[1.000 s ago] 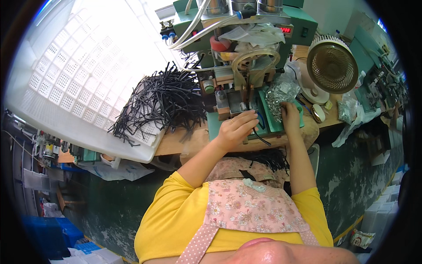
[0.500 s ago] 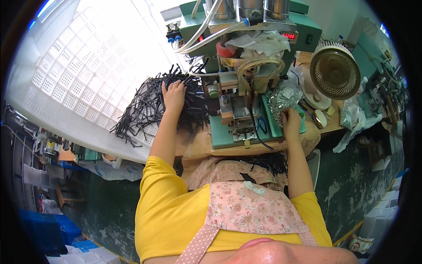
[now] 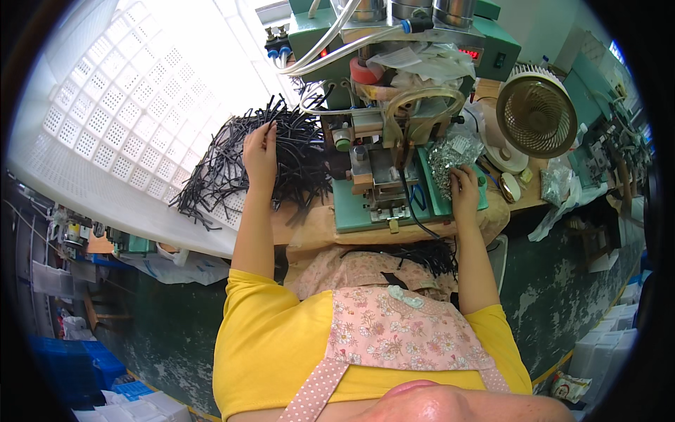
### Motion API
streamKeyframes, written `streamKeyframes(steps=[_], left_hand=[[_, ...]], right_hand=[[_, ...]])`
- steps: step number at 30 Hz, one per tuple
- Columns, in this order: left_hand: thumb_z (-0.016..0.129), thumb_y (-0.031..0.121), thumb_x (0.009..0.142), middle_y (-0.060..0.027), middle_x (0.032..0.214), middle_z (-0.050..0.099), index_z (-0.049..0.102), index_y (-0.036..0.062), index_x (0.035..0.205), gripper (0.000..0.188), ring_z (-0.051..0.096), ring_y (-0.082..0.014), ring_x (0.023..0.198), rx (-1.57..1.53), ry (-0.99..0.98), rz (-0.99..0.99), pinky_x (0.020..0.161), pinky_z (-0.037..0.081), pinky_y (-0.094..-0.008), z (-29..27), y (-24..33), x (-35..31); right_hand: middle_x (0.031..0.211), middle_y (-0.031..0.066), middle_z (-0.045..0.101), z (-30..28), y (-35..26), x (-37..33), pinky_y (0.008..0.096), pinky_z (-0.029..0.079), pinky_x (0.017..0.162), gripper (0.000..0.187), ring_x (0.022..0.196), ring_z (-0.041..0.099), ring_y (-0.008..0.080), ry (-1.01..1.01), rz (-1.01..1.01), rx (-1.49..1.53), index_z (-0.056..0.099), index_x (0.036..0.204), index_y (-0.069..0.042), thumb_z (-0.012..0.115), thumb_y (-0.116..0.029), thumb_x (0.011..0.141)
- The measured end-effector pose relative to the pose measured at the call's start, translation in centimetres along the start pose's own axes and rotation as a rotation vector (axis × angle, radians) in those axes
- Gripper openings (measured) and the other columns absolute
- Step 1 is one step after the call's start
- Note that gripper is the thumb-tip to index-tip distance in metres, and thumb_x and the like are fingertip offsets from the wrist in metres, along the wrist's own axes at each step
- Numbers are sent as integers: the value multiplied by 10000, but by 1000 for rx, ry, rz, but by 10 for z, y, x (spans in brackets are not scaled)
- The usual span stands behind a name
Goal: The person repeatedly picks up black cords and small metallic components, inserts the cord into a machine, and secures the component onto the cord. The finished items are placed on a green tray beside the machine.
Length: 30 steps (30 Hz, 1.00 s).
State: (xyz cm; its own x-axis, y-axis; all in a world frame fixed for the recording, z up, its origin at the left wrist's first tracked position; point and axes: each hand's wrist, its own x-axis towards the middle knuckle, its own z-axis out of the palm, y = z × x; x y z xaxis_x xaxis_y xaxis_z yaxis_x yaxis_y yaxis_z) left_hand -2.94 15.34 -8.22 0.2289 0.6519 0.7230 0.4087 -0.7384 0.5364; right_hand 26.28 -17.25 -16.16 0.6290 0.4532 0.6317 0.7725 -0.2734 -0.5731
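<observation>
A large heap of thin black cord pieces (image 3: pixel 228 169) lies at the left, in and over a white perforated basket. My left hand (image 3: pixel 260 151) is over the heap, thumb and fingers pinched on a black cord piece. On the other side of the press (image 3: pixel 387 172), small silvery metal parts (image 3: pixel 447 158) are piled on a green tray (image 3: pixel 439 203). My right hand (image 3: pixel 463 184) rests at the near right edge of that pile with bent fingers drawn together. Whatever its fingertips hold is too small to see. The press's metal fixture stands between my hands.
The white basket (image 3: pixel 105 116) fills the far left. Air hoses (image 3: pixel 330 56) run over the press. A round fan (image 3: pixel 536 116) stands at the right, near a bag of metal parts (image 3: pixel 557 181). More black cord pieces (image 3: pixel 429 258) lie on my lap by the apron.
My left hand has risen slightly and moved left, its spread fingers now closed in a pinch. The right hand stays by the metal parts, its fingers shifted a little.
</observation>
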Motion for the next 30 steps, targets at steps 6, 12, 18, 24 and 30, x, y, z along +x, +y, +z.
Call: streamKeyframes(steps=[6, 12, 18, 24, 30], left_hand=[[489, 193, 1006, -42, 951, 681, 615, 30, 1114, 232, 584, -59, 708, -627, -130, -394, 631, 489, -200, 0, 29, -54], [487, 140, 1001, -66, 935, 680, 615, -5, 1107, 220, 607, -83, 725, -750, -141, -36, 656, 501, -208, -11, 113, -61], [522, 152, 989, -73, 870, 684, 628, -21, 1038, 208, 569, -54, 635, -790, -310, -195, 596, 485, -203, -26, 166, -29], [532, 198, 989, -61, 918, 678, 630, -11, 1047, 237, 565, -58, 663, -916, -311, -204, 610, 478, -201, -22, 165, -32], [566, 177, 969, -25, 955, 669, 657, -7, 1017, 211, 599, -97, 839, -684, -247, 75, 706, 463, -219, -10, 173, -54]], right_hand=[[944, 119, 636, -7, -38, 4, 331, 489, 696, 111, 830, 620, 257, -139, 195, 164, 648, 987, -37, 613, -46, 881], [947, 77, 661, -20, -106, 32, 291, 477, 802, 139, 890, 630, 190, -184, 130, 463, 642, 996, -15, 633, -72, 870], [944, 60, 654, -14, -140, 39, 295, 466, 828, 157, 916, 612, 176, -292, 150, 572, 627, 991, -21, 662, -71, 845], [903, 38, 617, 8, -140, 28, 289, 449, 838, 159, 922, 588, 158, -217, 254, 785, 575, 919, -27, 695, -72, 825], [932, 19, 562, 0, -139, 31, 255, 435, 813, 192, 905, 534, 119, -314, 66, 473, 524, 913, -43, 696, -42, 830]])
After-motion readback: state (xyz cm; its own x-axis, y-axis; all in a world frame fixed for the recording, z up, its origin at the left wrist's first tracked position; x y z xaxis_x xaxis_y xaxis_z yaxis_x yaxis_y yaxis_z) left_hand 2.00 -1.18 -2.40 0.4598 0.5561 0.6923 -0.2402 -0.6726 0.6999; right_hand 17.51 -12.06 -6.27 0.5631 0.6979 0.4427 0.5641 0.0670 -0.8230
